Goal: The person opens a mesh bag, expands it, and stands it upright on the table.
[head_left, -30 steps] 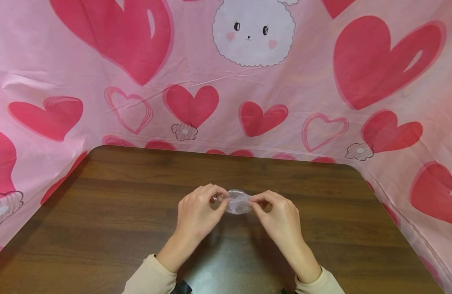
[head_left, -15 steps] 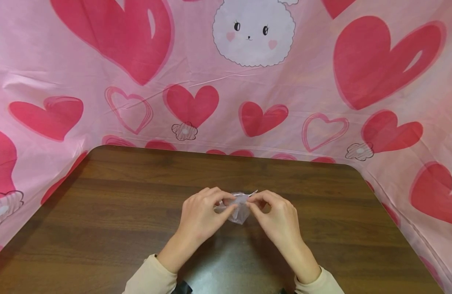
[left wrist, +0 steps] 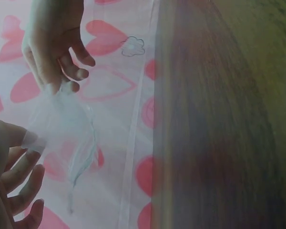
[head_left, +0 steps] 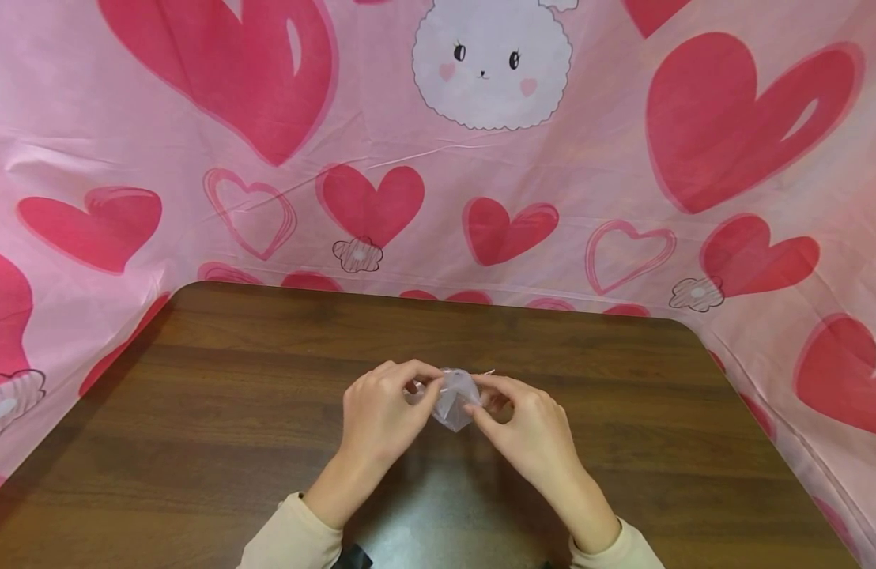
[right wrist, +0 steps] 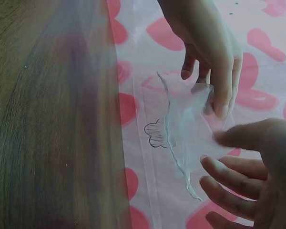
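Note:
A small clear plastic bag (head_left: 455, 405), crumpled and see-through, hangs in the air between both hands over the middle of the table. The left hand (head_left: 384, 411) pinches its left edge between thumb and index finger, which also shows in the left wrist view. At the other side, the right hand (head_left: 530, 423) touches the bag with the thumb and index finger spread apart. A thicker, cord-like edge (right wrist: 174, 155) runs along the film in the right wrist view. What lies inside the folds, if anything, cannot be made out.
The brown wooden table (head_left: 253, 379) has rounded far corners. A pink cloth (head_left: 438, 213) printed with hearts encloses it at the back and both sides. Beige sleeves (head_left: 296, 533) and black bands at the wrists show near the front.
Both hands first pinch the bag, stretched between them. The left hand moves in, then back left. The right thumb and index finger have parted, and the bag has turned, its lower corner now pointing down.

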`<state>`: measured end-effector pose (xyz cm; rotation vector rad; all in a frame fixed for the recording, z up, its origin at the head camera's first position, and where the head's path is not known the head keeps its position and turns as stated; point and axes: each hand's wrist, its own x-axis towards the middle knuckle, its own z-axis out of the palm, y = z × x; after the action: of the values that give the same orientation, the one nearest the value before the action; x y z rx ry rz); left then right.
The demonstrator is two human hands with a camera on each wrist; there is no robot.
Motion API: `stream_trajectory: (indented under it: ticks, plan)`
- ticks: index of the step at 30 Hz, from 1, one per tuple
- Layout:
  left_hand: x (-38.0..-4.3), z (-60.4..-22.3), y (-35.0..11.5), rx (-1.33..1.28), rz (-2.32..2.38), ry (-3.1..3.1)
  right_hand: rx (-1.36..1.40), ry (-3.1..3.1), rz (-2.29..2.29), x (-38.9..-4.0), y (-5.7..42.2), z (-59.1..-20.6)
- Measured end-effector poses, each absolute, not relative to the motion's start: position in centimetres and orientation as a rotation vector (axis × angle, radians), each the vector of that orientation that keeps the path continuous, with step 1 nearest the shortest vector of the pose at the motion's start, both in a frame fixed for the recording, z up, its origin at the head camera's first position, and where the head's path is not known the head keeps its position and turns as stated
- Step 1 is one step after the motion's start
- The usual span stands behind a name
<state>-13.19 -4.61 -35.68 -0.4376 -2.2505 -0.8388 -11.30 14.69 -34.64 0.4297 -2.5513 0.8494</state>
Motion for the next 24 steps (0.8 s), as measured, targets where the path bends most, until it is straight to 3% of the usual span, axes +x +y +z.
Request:
stream_trajectory:
  ticks: [24]
  plan:
    - [-13.08,-35.80,-4.66,-0.482,-0.808,-2.400,0.410,-2.368,0.773,-11.69,15.22,-34.53]
